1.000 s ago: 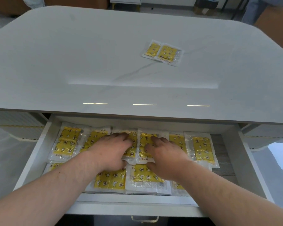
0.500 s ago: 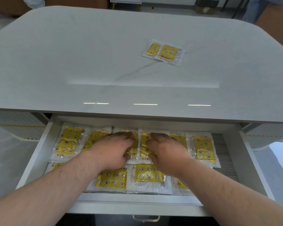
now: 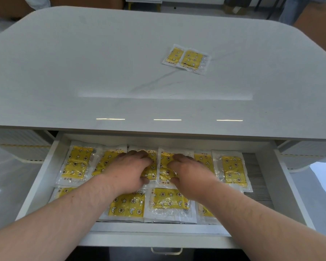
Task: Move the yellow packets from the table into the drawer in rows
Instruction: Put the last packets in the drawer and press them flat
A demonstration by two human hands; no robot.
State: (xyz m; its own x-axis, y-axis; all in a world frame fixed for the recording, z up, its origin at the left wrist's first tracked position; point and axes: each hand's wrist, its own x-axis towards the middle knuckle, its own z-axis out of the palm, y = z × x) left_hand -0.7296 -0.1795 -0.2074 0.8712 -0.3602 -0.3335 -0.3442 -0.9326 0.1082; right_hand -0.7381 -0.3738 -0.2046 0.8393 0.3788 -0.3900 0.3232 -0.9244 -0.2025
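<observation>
Yellow packets [image 3: 163, 171] partly under left hand [image 3: 129, 171], right hand [image 3: 191, 175]

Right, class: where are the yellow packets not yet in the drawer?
In the head view, two yellow plastic packets lie side by side on the white tabletop, right of centre towards its far edge, beyond the open white drawer.

Left hand [image 3: 129, 172] and right hand [image 3: 191, 174] lie side by side in the drawer [image 3: 43, 178], each resting on a packet of the back row [image 3: 75, 162]. Further packets lie to either side of the hands. The front row [image 3: 167, 202] lies beneath the wrists. Beyond the hands, two packets [image 3: 185, 59] lie side by side on the table [image 3: 102, 63].
</observation>
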